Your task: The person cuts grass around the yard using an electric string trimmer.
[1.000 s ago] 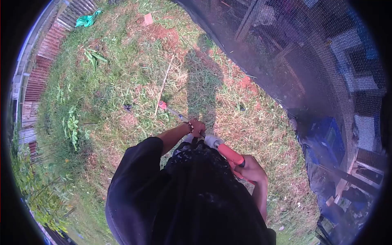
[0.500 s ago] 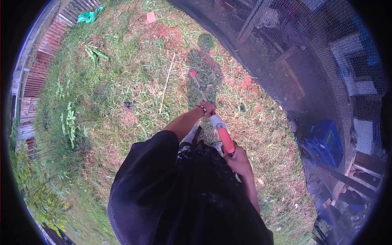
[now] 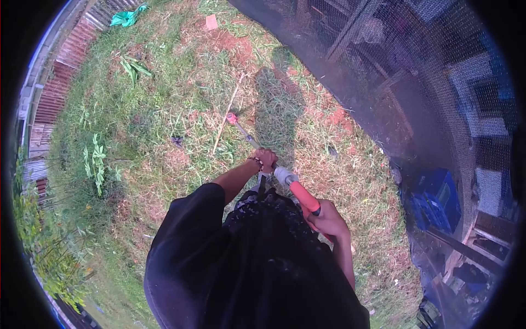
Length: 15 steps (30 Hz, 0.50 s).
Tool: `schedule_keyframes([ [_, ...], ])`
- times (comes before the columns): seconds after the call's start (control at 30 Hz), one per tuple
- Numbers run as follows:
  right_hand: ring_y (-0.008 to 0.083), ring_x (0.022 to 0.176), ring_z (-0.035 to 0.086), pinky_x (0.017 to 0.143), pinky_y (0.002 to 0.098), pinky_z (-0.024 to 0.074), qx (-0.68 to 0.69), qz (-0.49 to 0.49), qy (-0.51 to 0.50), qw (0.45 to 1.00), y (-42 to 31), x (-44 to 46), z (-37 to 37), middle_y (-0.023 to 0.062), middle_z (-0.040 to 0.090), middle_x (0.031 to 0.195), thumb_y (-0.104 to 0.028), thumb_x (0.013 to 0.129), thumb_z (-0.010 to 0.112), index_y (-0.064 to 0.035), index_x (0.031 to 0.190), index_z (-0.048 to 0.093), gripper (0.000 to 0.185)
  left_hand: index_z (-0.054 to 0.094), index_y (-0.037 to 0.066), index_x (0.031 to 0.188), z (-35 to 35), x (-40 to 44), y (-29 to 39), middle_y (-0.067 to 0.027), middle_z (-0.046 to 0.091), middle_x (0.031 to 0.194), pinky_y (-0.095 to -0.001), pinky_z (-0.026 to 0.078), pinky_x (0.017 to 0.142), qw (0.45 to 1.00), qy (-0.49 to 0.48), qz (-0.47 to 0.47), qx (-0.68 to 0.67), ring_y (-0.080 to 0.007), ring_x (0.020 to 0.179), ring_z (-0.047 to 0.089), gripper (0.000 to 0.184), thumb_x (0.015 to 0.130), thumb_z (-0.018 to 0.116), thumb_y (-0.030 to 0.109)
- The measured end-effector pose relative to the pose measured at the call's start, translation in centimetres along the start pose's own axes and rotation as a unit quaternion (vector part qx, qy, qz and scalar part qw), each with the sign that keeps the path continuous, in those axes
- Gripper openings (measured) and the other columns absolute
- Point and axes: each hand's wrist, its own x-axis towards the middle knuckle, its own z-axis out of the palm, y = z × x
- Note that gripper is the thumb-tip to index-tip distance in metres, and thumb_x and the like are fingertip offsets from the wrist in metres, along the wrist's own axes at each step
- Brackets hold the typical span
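A long-shafted grass trimmer [image 3: 298, 192] slants across my front, with a red rear section and a small red head. My left hand [image 3: 266, 158], with a beaded bracelet at the wrist, is closed round the middle of the shaft. Lower down, my right hand [image 3: 330, 219] wraps the rear end behind the red section. The trimmer's red head [image 3: 232, 118] is over the grass beside a thin pale stick [image 3: 229, 112]; whether they touch I cannot tell. My fingers partly hide the shaft.
Cut and growing grass [image 3: 175, 120] covers the ground. Dark mesh netting [image 3: 350, 82] runs along the right, with blue crates [image 3: 435, 200] behind it. A rusty corrugated fence [image 3: 55, 93] borders the left. A leafy plant [image 3: 96, 164], green cloth [image 3: 127, 16] and pinkish slab [image 3: 211, 22] are on the ground.
The trimmer's head has swung left and closer to me, up to the pale stick. My left hand has moved left and slightly down with the shaft; my right hand keeps its grip.
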Motion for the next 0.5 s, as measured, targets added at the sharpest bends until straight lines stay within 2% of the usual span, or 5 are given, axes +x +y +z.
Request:
schedule_keyframes([
  [0.07, 0.0112, 0.062, 0.055, 0.059, 0.0292, 0.0439, 0.011, 0.011, -0.055, 0.998, -3.2, -1.4, -1.6, 0.002, 0.057, 0.066, -0.003, 0.072, 0.06, -0.002, 0.083, 0.061, 0.011, 0.07, 0.016, 0.08, 0.6, -3.0, -0.2, -0.0091, 0.07, 0.082, -0.0441, 0.054, 0.077, 0.999, 0.015, 0.006, -0.046, -0.0305, 0.086, 0.069, 0.022, 0.066, 0.068, 0.033],
  [0.17, 0.0111, 0.062, 0.054, 0.059, 0.029, 0.0436, 0.028, -0.021, -0.098, 0.995, -2.3, -0.7, -2.4, 0.0015, 0.058, 0.066, -0.002, 0.07, 0.06, -0.0021, 0.083, 0.062, 0.013, 0.071, 0.015, 0.08, 1.1, -7.0, -0.4, -0.0126, 0.07, 0.079, -0.045, 0.053, 0.074, 0.995, 0.021, -0.012, -0.095, -0.031, 0.081, 0.069, 0.025, 0.065, 0.068, 0.034],
  [0.3, 0.01, 0.064, 0.056, 0.063, 0.0273, 0.0456, -0.036, -0.047, -0.114, 0.992, -4.4, 0.0, -2.6, 0.0017, 0.061, 0.067, -0.003, 0.069, 0.06, -0.0017, 0.085, 0.064, 0.017, 0.072, 0.016, 0.084, -0.2, -10.2, -1.1, -0.0133, 0.07, 0.082, -0.047, 0.054, 0.073, 0.992, -0.06, -0.026, -0.104, -0.0318, 0.083, 0.069, 0.027, 0.066, 0.068, 0.035],
  [0.4, 0.0135, 0.067, 0.06, 0.067, 0.0299, 0.048, -0.075, -0.065, -0.095, 0.991, -6.2, 0.2, -2.1, 0.0054, 0.063, 0.07, -0.005, 0.07, 0.062, -0.0019, 0.086, 0.065, 0.016, 0.072, 0.016, 0.087, -1.0, -11.3, -1.6, -0.0135, 0.07, 0.084, -0.0481, 0.054, 0.071, 0.99, -0.042, -0.032, -0.13, -0.0329, 0.085, 0.069, 0.027, 0.067, 0.067, 0.034],
  [0.5, 0.0254, 0.072, 0.065, 0.071, 0.0357, 0.0498, -0.125, -0.045, -0.077, 0.988, -7.2, 0.4, -1.5, 0.0121, 0.066, 0.076, -0.006, 0.072, 0.063, -0.0016, 0.092, 0.064, 0.021, 0.071, 0.018, 0.09, -2.7, -9.8, -1.6, -0.013, 0.07, 0.087, -0.0474, 0.054, 0.073, 0.991, -0.036, -0.051, -0.119, -0.0333, 0.088, 0.068, 0.027, 0.069, 0.067, 0.033],
])
